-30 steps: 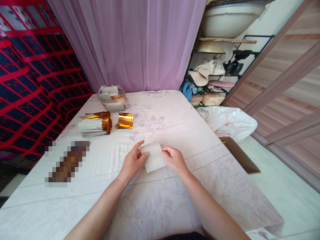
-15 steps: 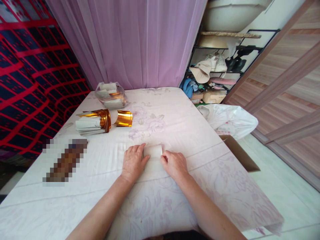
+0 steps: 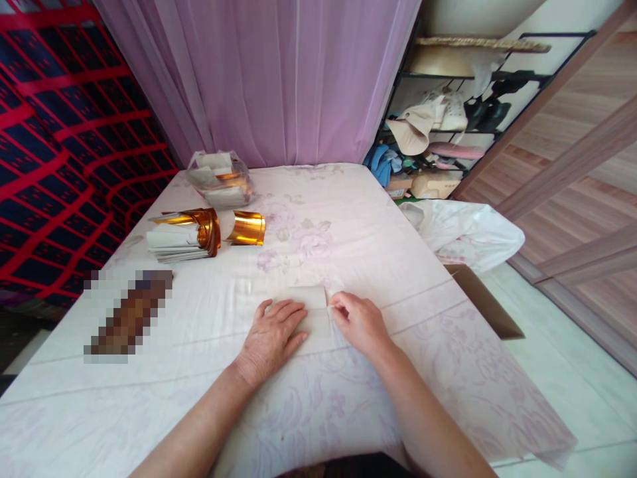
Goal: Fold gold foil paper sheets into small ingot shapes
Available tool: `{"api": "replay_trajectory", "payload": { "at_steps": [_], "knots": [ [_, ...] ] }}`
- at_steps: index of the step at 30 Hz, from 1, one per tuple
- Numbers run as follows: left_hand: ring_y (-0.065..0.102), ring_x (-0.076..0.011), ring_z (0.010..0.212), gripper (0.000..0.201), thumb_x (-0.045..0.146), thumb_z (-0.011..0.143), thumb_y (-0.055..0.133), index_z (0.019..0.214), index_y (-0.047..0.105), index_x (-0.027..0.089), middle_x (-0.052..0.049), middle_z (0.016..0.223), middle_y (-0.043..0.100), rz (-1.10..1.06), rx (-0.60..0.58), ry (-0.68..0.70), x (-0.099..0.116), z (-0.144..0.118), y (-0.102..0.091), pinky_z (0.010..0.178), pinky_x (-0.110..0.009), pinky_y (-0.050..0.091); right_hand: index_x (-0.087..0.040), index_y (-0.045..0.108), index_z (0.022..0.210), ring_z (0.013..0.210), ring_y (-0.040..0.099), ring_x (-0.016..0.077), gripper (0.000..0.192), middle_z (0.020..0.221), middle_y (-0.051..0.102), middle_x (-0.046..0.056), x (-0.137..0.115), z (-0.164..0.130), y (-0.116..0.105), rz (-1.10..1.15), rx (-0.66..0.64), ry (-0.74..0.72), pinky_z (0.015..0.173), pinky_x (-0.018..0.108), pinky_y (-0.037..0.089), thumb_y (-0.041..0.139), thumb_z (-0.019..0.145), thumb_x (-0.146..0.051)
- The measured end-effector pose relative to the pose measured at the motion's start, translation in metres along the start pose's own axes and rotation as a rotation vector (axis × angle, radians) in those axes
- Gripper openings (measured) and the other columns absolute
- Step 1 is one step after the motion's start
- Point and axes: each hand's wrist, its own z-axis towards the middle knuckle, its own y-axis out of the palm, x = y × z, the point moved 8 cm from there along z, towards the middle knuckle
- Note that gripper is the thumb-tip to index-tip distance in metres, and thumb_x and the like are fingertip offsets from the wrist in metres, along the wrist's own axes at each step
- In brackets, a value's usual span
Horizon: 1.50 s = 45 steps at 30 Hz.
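Note:
A small white sheet (image 3: 309, 297) lies flat on the flowered cloth of the table (image 3: 348, 252). My left hand (image 3: 271, 335) rests palm down on its left part, fingers spread over it. My right hand (image 3: 359, 322) pinches the sheet's right edge with thumb and fingertips. Most of the sheet's lower half is hidden under my hands.
Curled gold foil strips (image 3: 246, 228) and a stack of white sheets (image 3: 172, 242) lie at the left rear. A clear plastic bag (image 3: 219, 179) of more sheets sits behind them. A blurred patch lies at left. A white bag (image 3: 462, 229) and cardboard box (image 3: 485, 302) stand right of the table.
The sheet was held up between both hands, then laid flat on the cloth. My left hand now presses on it while my right hand has moved to its right edge.

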Motion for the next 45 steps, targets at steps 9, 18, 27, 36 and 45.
{"api": "replay_trajectory", "payload": {
  "at_steps": [9, 18, 27, 36, 45],
  "knots": [
    [0.05, -0.0297, 0.123, 0.045, 0.044, 0.087, 0.062, 0.128, 0.059, 0.027, -0.009, 0.133, 0.059, 0.013, 0.013, -0.003, 0.005, -0.005, 0.0, 0.109, -0.056, 0.025, -0.023, 0.066, 0.107, 0.102, 0.058, 0.0202, 0.034, 0.108, 0.063, 0.005, -0.011, -0.01, -0.001, 0.096, -0.041, -0.291, 0.09, 0.035, 0.045, 0.058, 0.078, -0.006],
    [0.053, -0.0299, 0.12, 0.042, 0.04, 0.084, 0.066, 0.123, 0.062, 0.027, -0.009, 0.128, 0.063, 0.015, 0.036, -0.091, 0.008, -0.005, -0.001, 0.11, -0.059, 0.024, -0.026, 0.071, 0.106, 0.104, 0.059, 0.0206, 0.025, 0.111, 0.062, 0.006, -0.014, -0.01, -0.002, 0.082, -0.085, -0.358, 0.09, 0.036, 0.046, 0.064, 0.084, -0.015],
    [0.057, -0.0288, 0.116, 0.031, 0.038, 0.089, 0.06, 0.117, 0.066, 0.027, -0.008, 0.123, 0.066, 0.02, 0.075, -0.067, 0.011, -0.002, -0.006, 0.111, -0.06, 0.022, -0.024, 0.074, 0.096, 0.098, 0.06, 0.0196, 0.018, 0.105, 0.064, 0.006, -0.014, -0.009, -0.001, 0.086, -0.02, -0.388, 0.086, 0.035, 0.047, 0.059, 0.089, -0.018],
    [0.06, -0.0255, 0.111, 0.025, 0.035, 0.095, 0.053, 0.113, 0.069, 0.029, -0.005, 0.118, 0.069, 0.004, 0.068, -0.093, 0.007, 0.002, -0.007, 0.112, -0.059, 0.021, -0.027, 0.072, 0.106, 0.11, 0.056, 0.0212, 0.033, 0.117, 0.061, 0.006, -0.013, -0.014, 0.001, 0.092, -0.061, -0.392, 0.095, 0.039, 0.045, 0.059, 0.081, -0.009],
    [0.059, -0.0293, 0.112, 0.038, 0.053, 0.087, 0.058, 0.112, 0.07, 0.028, -0.007, 0.119, 0.068, -0.084, 0.026, -0.079, 0.0, 0.003, -0.009, 0.11, -0.062, 0.019, -0.025, 0.075, 0.081, 0.098, 0.056, 0.0215, 0.014, 0.104, 0.061, 0.006, -0.02, -0.01, -0.009, 0.088, 0.108, -0.333, 0.087, 0.038, 0.045, 0.062, 0.087, -0.024]
  ]
}}
